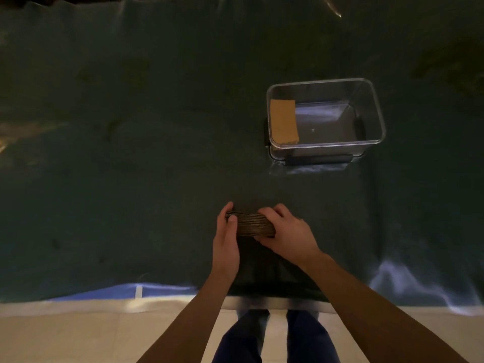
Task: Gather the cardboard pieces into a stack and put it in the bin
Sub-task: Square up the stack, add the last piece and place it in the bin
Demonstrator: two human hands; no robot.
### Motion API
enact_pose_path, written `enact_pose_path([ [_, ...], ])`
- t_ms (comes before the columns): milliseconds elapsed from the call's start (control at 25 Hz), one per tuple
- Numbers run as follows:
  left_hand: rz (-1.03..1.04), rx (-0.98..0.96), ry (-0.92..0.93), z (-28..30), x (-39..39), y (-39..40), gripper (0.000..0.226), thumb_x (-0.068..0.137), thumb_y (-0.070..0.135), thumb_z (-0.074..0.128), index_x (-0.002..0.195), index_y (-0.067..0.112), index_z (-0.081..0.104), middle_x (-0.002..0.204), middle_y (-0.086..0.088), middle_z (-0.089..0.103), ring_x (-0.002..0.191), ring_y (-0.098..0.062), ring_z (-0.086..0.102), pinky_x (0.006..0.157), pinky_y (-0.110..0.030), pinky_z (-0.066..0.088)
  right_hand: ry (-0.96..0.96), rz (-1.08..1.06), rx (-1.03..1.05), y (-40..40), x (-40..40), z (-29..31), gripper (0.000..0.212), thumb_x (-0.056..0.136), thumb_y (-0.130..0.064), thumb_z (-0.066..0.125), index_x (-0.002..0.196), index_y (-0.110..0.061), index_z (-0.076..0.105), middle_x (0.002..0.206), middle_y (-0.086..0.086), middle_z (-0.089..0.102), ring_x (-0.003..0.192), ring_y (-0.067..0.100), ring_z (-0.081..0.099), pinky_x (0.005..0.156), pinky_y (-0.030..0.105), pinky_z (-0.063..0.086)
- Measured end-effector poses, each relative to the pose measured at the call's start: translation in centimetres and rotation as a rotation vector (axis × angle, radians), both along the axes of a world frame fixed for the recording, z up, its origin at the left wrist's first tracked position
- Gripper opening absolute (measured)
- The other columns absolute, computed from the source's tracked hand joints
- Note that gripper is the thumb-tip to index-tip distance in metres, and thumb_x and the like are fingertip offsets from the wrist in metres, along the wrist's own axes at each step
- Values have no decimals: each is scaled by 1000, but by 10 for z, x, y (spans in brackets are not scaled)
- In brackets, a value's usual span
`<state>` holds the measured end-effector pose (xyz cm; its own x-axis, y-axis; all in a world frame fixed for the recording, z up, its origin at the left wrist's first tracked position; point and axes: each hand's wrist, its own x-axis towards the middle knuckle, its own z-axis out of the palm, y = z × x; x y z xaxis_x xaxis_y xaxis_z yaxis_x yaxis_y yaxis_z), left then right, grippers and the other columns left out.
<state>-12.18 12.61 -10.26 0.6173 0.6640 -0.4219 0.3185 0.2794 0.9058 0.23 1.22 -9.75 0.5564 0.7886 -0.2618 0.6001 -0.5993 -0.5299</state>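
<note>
A stack of cardboard pieces (252,224) stands on edge on the dark green cloth, its layered edges facing me. My left hand (225,242) presses against its left end, thumb on the front. My right hand (285,233) grips it from the top and right side. Farther away to the right sits a clear plastic bin (372,113) with one tan cardboard piece (284,121) leaning inside at its left wall.
Dark green cloth (131,153) covers the whole table, wrinkled at the near right. The table's near edge runs below my forearms, with pale floor and my legs beyond it. Dark clips hang on the bin's near side.
</note>
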Motion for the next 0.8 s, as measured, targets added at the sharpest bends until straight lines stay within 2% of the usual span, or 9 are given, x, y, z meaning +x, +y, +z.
enact_pose_path([
  [160, -56, 330, 118, 7, 5, 11, 18, 99, 37, 51, 115, 30, 55, 104, 15, 63, 99, -1, 61, 78, -6, 44, -3, 2, 13, -1, 1, 0, 51, 81, -53, 67, 127, -39, 48, 116, -5, 55, 92, 17, 65, 77, 38, 58],
  [240, -96, 565, 134, 10, 15, 20, 27, 96, 43, 45, 107, 23, 58, 100, 8, 60, 93, -8, 59, 81, -16, 44, -8, 5, 26, -2, 0, 0, 49, 82, -52, 67, 125, -38, 49, 115, -5, 55, 91, 18, 65, 75, 37, 56],
  [360, -150, 881, 208, 14, 35, 25, 31, 97, 38, 40, 102, 16, 61, 100, 1, 61, 95, -16, 56, 86, -33, 46, -33, 12, 1, -1, 1, 0, 49, 82, -52, 67, 125, -33, 50, 115, -2, 55, 90, 21, 65, 72, 38, 57],
  [440, -267, 1037, 350, 11, 41, 22, 38, 98, 37, 34, 112, 16, 63, 113, -4, 65, 111, -22, 56, 100, -44, 43, -58, 17, -10, 0, 0, -1, 50, 81, -51, 68, 123, -30, 51, 115, 0, 56, 88, 24, 65, 71, 41, 59],
  [560, -513, 1142, 607, 10, 49, 23, 54, 100, 40, 22, 132, 19, 60, 140, -7, 57, 142, -30, 37, 119, -54, 20, -84, 0, -3, 0, -1, -2, 50, 81, -50, 69, 123, -27, 54, 116, 2, 57, 86, 26, 66, 69, 42, 59],
  [640, -494, 1188, 620, 16, 54, 27, 57, 102, 44, 18, 144, 21, 49, 154, -8, 43, 150, -31, 23, 120, -57, 10, -79, -1, -7, 0, -1, -1, 51, 81, -51, 69, 123, -28, 52, 115, 2, 57, 86, 25, 65, 68, 41, 59],
  [720, -437, 1255, 547, 19, 60, 25, 56, 104, 46, 16, 149, 24, 41, 161, -9, 33, 152, -32, 15, 120, -57, 5, -77, 9, -18, 1, 0, -2, 53, 81, -52, 68, 125, -29, 49, 114, 2, 56, 85, 24, 65, 68, 40, 58],
  [800, -549, 1268, 584, 17, 59, 16, 58, 103, 47, 12, 153, 26, 33, 164, -8, 25, 153, -31, 8, 120, -59, 2, -75, 14, -26, 2, -1, -3, 60, 80, -50, 69, 132, -28, 48, 115, 3, 56, 87, 23, 65, 69, 39, 58],
])
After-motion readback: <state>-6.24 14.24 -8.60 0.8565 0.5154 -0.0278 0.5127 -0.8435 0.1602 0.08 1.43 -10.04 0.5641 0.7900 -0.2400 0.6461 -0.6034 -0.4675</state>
